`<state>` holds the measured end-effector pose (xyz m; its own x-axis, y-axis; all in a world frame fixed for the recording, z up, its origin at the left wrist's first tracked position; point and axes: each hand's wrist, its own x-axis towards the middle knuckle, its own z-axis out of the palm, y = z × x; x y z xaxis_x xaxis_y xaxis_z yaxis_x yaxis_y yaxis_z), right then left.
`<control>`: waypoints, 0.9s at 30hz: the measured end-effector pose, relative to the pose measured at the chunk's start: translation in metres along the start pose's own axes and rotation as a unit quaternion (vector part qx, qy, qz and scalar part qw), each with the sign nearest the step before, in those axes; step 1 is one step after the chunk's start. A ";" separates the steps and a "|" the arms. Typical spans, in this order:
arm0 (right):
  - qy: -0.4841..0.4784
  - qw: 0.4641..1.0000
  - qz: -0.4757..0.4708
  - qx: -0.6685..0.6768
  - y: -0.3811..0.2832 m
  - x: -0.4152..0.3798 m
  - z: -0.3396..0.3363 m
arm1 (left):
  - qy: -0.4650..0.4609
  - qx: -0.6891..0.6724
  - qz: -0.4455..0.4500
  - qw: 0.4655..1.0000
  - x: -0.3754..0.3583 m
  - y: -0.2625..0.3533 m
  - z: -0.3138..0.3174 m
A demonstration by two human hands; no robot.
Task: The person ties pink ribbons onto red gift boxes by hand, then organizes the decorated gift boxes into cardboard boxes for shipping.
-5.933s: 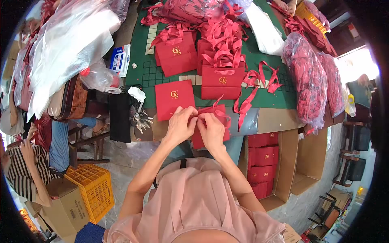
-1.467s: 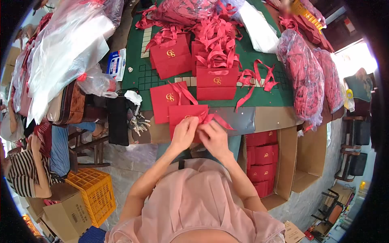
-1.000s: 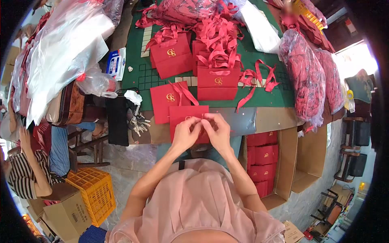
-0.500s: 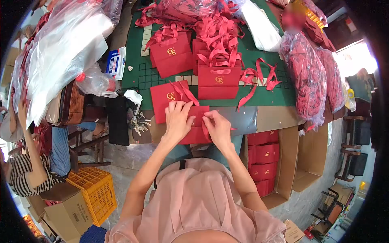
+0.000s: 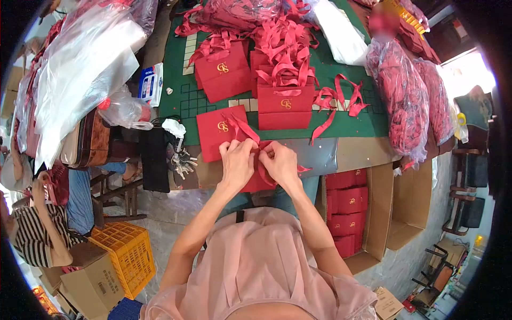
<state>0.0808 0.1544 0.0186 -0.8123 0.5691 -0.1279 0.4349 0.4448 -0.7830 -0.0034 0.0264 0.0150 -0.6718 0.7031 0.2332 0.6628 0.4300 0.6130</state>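
At the table's front edge a small red gift bag [image 5: 256, 184] lies beneath my hands, mostly covered by them. My left hand [image 5: 237, 164] is closed, fingertips pinched at the bag's upper part on what looks like its red ribbon. Close beside it, my right hand [image 5: 280, 164] pinches the same ribbon [image 5: 263, 173], whose loose ends hang below and to the right. My fingers hide the exact point of grip. Just beyond my left hand lies another red bag [image 5: 210, 128] with a gold logo and a ribbon on it.
Red bags with ribbons [image 5: 285, 109] stand in piles on the green mat [image 5: 346, 125]. Plastic-wrapped red bundles [image 5: 400, 106] lie at right. An open carton [image 5: 376, 213] holds more bags. Keys [image 5: 182, 160] lie left; a co-worker in a striped top [image 5: 32, 229] sits beyond.
My hands have drawn closer together at the bag's upper part. My left hand has gone from lying spread on the bag to pinching; the right has moved slightly left.
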 end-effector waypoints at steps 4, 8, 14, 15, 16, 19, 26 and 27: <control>-0.006 1.000 0.012 -0.010 -0.006 -0.001 -0.002 | 0.008 0.025 0.021 0.999 -0.002 0.002 0.001; -0.008 1.000 0.003 -0.019 -0.001 0.000 0.000 | 0.006 0.030 0.028 0.999 -0.005 0.001 0.001; 0.032 0.996 -0.080 0.023 0.000 -0.008 -0.001 | -0.008 -0.054 -0.041 0.998 -0.004 -0.007 -0.005; 0.048 0.994 -0.096 0.020 0.001 -0.009 0.000 | -0.014 -0.066 -0.025 0.997 -0.004 -0.007 -0.006; 0.047 0.994 -0.097 0.020 0.000 -0.010 0.000 | -0.013 -0.066 -0.026 0.997 -0.002 -0.007 -0.008; 0.087 0.988 -0.116 0.053 -0.002 -0.012 0.004 | -0.022 -0.072 -0.029 0.997 0.001 -0.005 -0.014; 0.036 0.991 -0.026 0.129 0.000 -0.015 0.003 | -0.049 -0.074 -0.015 0.996 0.001 -0.011 -0.017; 0.014 0.992 -0.012 0.125 -0.004 -0.015 -0.002 | -0.053 -0.077 -0.023 0.995 0.002 -0.010 -0.018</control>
<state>0.0923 0.1454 0.0253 -0.8087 0.5810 -0.0921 0.3024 0.2763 -0.9122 -0.0175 0.0127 0.0228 -0.6563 0.7441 0.1249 0.5672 0.3775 0.7320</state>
